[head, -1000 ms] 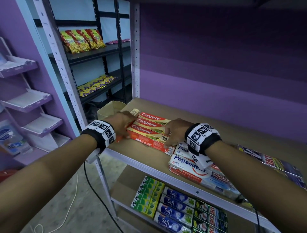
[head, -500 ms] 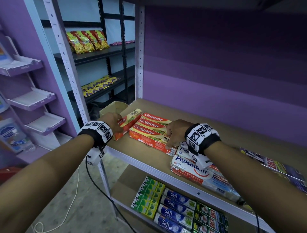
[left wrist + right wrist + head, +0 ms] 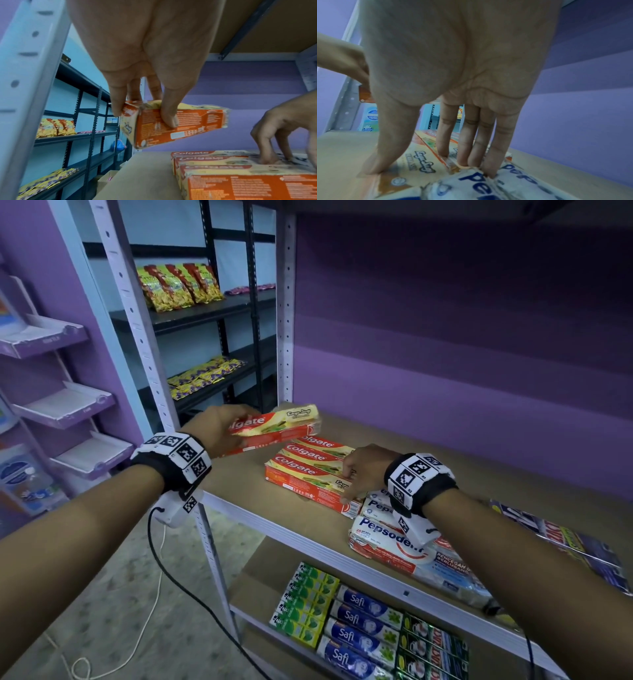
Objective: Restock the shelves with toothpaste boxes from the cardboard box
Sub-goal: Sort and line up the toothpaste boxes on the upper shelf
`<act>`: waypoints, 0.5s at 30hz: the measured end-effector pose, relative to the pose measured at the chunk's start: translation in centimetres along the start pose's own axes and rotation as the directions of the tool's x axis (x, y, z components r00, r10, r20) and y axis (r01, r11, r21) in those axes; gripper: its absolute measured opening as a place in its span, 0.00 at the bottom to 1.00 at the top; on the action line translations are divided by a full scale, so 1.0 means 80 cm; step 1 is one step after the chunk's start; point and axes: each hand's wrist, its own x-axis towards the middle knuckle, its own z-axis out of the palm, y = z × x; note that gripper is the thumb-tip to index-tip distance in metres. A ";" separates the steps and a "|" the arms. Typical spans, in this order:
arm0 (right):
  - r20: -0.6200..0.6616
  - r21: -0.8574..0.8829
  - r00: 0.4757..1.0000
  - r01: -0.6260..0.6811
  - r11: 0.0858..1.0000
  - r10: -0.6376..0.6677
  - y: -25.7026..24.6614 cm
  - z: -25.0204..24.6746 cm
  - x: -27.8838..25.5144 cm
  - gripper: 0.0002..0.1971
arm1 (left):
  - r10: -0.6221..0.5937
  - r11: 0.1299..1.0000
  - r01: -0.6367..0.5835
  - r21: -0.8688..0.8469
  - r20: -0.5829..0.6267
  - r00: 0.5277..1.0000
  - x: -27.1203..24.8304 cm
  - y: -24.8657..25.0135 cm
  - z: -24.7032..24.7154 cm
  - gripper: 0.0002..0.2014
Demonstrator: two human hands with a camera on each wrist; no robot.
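Left grip [image 3: 214, 429] raised, fingers pinching; right grip [image 3: 364, 467] lowered, fingers extended downward.

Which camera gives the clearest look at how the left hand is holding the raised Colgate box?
The left wrist view: the left hand pinches the raised Colgate box near its end, thumb on the orange side panel. The head view shows the box above the shelf, fingers hidden behind it. The right wrist view shows only an orange sliver.
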 end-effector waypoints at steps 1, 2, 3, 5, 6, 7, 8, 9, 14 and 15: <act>0.005 0.017 1.000 0.009 1.000 -0.009 0.005 -0.001 0.000 0.27 | 0.065 0.997 -0.064 -0.043 0.011 0.998 -0.001 0.003 -0.006 0.31; 0.011 0.041 1.000 0.018 0.999 -0.018 0.010 -0.002 -0.001 0.27 | 0.130 0.988 -0.128 -0.083 0.021 0.991 -0.002 0.007 -0.011 0.31; 0.020 0.067 0.999 0.027 0.997 -0.028 0.015 -0.004 -0.001 0.26 | 0.192 0.976 -0.187 -0.112 0.033 0.981 -0.003 0.011 -0.016 0.31; 0.045 0.115 0.998 0.047 0.992 -0.052 0.025 -0.007 -0.005 0.25 | 0.283 0.951 -0.271 -0.152 0.063 0.957 -0.006 0.019 -0.023 0.30; 0.053 0.131 0.997 0.054 0.990 -0.062 0.028 -0.009 -0.007 0.24 | 0.312 0.939 -0.293 -0.178 0.085 0.946 -0.007 0.022 -0.026 0.30; 0.051 0.138 0.996 0.061 0.989 -0.069 0.030 -0.009 -0.009 0.22 | 0.329 0.929 -0.300 -0.216 0.114 0.937 -0.008 0.025 -0.027 0.30; 0.038 0.137 0.996 0.070 0.988 -0.075 0.032 -0.009 -0.010 0.20 | 0.339 0.919 -0.293 -0.264 0.147 0.929 -0.010 0.028 -0.028 0.30; 0.017 0.131 0.996 0.081 0.988 -0.084 0.032 -0.009 -0.011 0.18 | 0.345 0.909 -0.280 -0.309 0.182 0.921 -0.011 0.032 -0.028 0.30; -0.012 0.170 0.995 0.102 0.980 -0.102 0.032 -0.006 -0.009 0.12 | 0.412 0.898 -0.309 -0.312 0.354 0.840 -0.019 0.042 -0.012 0.31; -0.009 0.180 0.995 0.099 0.979 -0.099 0.033 -0.006 -0.007 0.12 | 0.412 0.899 -0.299 -0.320 0.387 0.825 -0.022 0.044 -0.006 0.31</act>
